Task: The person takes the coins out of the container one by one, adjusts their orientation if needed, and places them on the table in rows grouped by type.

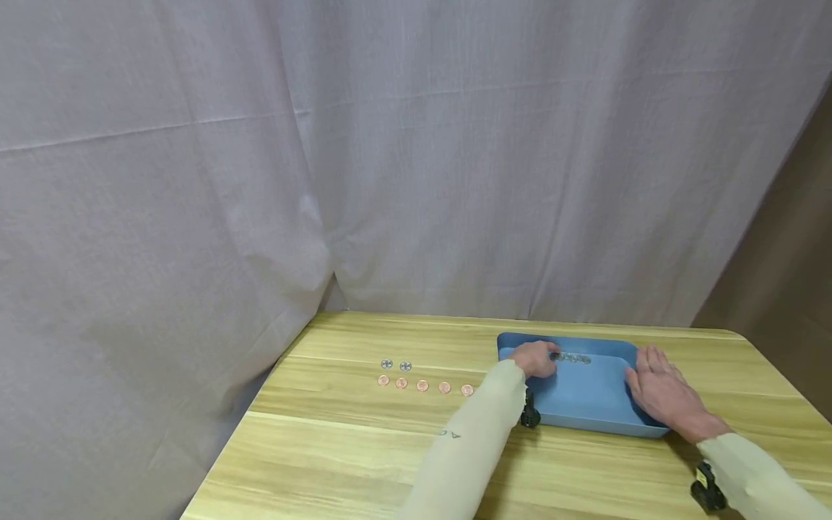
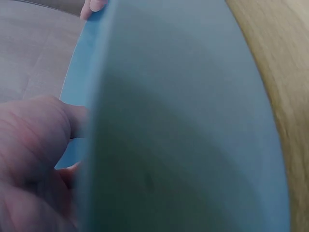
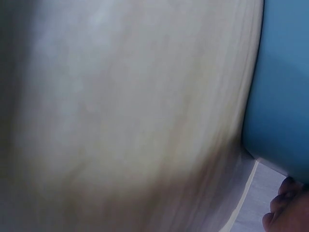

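Observation:
A blue tray [image 1: 593, 393] lies on the table toward the right, with several silver coins [image 1: 575, 358] in a row on its floor near the back wall. Over the tray's left side reaches my left hand [image 1: 536, 359], its fingertips right at the left end of that row. I cannot tell whether they pinch a coin. In the left wrist view, the tray's wall [image 2: 183, 96] hides part of the hand. My right hand [image 1: 664, 388] rests along the tray's right wall, fingers straight. The right wrist view catches some fingertips [image 3: 276, 208] beside the tray's blue wall [image 3: 282, 87].
Left of the tray, two silver coins [image 1: 406, 366] lie on the wooden table [image 1: 312, 440]. In front of them is a row of several copper coins [image 1: 422, 386], the rightmost close to my left sleeve. A grey curtain [image 1: 442, 180] hangs behind the table.

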Demonstrator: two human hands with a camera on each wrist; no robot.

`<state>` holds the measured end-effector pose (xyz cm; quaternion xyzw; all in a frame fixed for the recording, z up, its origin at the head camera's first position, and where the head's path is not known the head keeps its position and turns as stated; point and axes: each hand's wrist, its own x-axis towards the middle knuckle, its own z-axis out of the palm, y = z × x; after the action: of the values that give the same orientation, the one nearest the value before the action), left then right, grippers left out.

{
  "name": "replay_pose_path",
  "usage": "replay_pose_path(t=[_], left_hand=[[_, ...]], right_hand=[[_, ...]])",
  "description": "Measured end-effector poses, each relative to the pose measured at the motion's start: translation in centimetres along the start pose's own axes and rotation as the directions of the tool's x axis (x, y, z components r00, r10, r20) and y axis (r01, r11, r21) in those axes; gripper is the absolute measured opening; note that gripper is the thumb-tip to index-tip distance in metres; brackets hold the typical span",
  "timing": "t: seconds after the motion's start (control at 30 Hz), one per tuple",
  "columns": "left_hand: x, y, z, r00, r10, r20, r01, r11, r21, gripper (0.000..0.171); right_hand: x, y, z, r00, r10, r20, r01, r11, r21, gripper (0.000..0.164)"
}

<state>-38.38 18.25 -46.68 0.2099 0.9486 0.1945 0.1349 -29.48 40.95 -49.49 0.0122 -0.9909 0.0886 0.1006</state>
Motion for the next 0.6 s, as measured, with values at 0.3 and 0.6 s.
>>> replay_pose_path(t=[0.3, 0.6], left_hand=[[-0.44, 0.28, -0.35, 1.000, -0.007, -0.021, 0.007, 1.000, -0.007, 0.040], [-0.32, 0.26, -0.29, 0.997, -0.043, -0.063, 0.040, 0.998, -0.044, 0.016]], right_hand=[[-0.08, -0.22, -0.02, 1.000, 0.007, 0.009, -0.007, 1.000, -0.014, 0.066], [-0.12, -0.34, -0.12, 1.000, 0.015, 0.012, -0.014, 0.999, -0.034, 0.066]])
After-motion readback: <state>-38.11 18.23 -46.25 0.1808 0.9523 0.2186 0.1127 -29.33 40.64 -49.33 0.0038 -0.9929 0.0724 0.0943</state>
